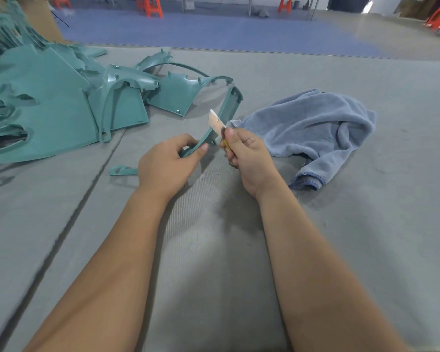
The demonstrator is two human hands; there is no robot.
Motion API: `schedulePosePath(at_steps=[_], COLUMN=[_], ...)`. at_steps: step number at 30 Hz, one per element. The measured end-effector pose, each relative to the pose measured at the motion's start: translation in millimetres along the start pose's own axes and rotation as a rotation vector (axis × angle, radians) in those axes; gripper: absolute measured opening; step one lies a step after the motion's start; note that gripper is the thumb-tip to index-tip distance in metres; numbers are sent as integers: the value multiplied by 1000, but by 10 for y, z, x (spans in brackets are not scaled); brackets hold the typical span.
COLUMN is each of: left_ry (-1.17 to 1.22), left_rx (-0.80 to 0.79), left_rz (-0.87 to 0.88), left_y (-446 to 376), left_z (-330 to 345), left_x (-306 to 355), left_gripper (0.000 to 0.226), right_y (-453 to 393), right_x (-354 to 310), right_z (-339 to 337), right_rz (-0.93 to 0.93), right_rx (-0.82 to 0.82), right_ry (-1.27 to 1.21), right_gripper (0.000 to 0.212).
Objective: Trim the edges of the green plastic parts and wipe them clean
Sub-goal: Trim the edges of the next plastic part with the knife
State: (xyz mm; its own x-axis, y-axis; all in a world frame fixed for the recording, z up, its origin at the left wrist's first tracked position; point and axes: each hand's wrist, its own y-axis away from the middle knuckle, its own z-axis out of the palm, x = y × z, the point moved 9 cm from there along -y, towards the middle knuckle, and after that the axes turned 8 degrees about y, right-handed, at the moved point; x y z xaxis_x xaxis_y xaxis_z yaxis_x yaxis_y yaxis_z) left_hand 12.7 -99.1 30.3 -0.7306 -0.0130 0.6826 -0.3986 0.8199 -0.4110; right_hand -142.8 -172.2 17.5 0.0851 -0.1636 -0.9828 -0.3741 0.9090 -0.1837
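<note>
- Far left on the grey mat: big pile of green plastic parts, flat panels w/ curved arches, stacked and overlapping, running off the frame edge. Cardboard box behind the pile.
- Just right of the pile, near the mat seam: small green offcut lying flat, right beside the left wrist.
- Left hand: fingers curled round the near end of a long curved green strip, thumb pressed on top. Strip is held up off the mat, far end pointing away towards the pile.
- Right hand: closed round a utility knife, thumb up along it, yellow bit of the handle peeking out below the fingers. Blade sits against the strip's edge approx mid-length, just past the left thumb.
- Right of both hands: blue-grey cloth crumpled on the mat, nobody touching it, near the knife hand but apart.
- Back of the room: blue floor mats, orange stools and table legs, all a bit blurry.
</note>
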Motion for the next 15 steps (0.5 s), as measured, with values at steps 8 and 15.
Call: schedulePosePath(at_steps=[8,15], left_ry=[22,-55], left_rx=[29,5], left_rz=[18,221], left_y=[39,61], left_z=[-90,-37], left_x=[-18,255], left_gripper=[37,24], right_y=[-42,19], right_x=[44,-8], right_z=[-155,-82], right_rz=[36,60], right_rx=[94,15], right_ry=[-234,-173], right_gripper=[29,29])
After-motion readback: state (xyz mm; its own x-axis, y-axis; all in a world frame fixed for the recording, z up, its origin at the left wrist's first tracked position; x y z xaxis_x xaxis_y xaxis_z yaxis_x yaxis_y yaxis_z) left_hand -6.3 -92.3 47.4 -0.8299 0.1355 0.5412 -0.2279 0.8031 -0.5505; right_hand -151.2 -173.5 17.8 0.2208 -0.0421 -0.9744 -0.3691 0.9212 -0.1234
